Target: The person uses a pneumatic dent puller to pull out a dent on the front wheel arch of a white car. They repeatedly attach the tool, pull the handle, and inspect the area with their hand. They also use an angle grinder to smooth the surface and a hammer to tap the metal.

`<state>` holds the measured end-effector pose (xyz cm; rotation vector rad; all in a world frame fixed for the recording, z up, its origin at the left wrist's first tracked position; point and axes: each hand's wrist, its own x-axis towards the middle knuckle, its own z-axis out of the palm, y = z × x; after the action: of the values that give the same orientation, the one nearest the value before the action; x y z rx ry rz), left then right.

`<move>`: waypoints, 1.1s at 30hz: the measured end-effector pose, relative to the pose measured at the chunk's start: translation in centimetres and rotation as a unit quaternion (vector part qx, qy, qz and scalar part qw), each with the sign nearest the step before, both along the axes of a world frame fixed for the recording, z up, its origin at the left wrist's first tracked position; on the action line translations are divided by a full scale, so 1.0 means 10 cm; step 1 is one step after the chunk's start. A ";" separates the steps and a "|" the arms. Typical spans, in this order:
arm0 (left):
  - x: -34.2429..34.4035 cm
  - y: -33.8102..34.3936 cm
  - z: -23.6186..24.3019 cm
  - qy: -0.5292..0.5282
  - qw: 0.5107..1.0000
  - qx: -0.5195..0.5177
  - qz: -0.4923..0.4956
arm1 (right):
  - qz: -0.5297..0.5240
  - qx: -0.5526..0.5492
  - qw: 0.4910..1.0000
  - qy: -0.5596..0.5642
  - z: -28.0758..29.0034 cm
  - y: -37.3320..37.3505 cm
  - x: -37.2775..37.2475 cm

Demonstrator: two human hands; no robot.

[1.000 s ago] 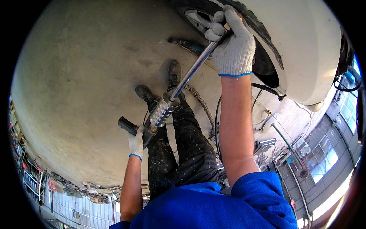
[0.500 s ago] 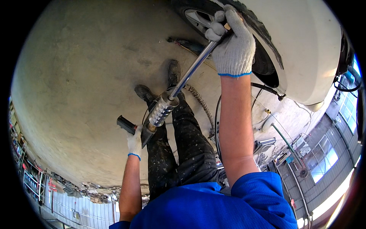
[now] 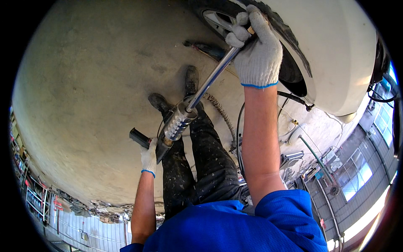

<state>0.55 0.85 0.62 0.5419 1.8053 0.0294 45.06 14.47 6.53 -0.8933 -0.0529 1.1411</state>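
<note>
My gloved right hand (image 3: pixel 258 56) is closed around the upper end of a chrome rod (image 3: pixel 212 82), at the edge of a white car panel (image 3: pixel 336 50) over a dark tyre and alloy wheel (image 3: pixel 216 21). The rod runs down to a ridged cylindrical metal weight (image 3: pixel 179 122) on a dark tool body with a black side handle (image 3: pixel 138 136). My gloved left hand (image 3: pixel 149 157) grips that tool body low down, beside my left leg. Both hands share the one long tool. What the rod's top end touches is hidden behind my right fingers.
My boots (image 3: pixel 192 80) stand on a concrete floor (image 3: pixel 84 84). A coiled hose (image 3: pixel 222 113) and black cables (image 3: pixel 294 96) lie to the right near the car. A dark elongated object (image 3: pixel 210 50) lies by the wheel. Shelving (image 3: pixel 35 197) and clutter line the edges.
Very little differs. My left hand and the lower end of the tool have shifted slightly left; my right hand stays closed at the same spot by the car.
</note>
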 end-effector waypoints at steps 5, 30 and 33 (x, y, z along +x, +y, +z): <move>-0.01 0.02 0.01 -0.008 1.000 -0.002 -0.028 | -0.006 -0.012 1.000 -0.008 0.02 0.01 -0.02; -0.08 -0.05 -0.06 0.012 0.999 0.011 -0.036 | -0.027 -0.075 0.995 -0.052 0.12 0.02 -0.19; 0.00 0.01 -0.03 0.031 0.999 0.003 -0.031 | -0.026 -0.086 0.994 -0.057 0.10 0.01 -0.23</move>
<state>0.57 0.98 0.36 0.6080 1.8487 -0.0240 42.77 14.58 7.53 -1.1072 -0.0238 1.0564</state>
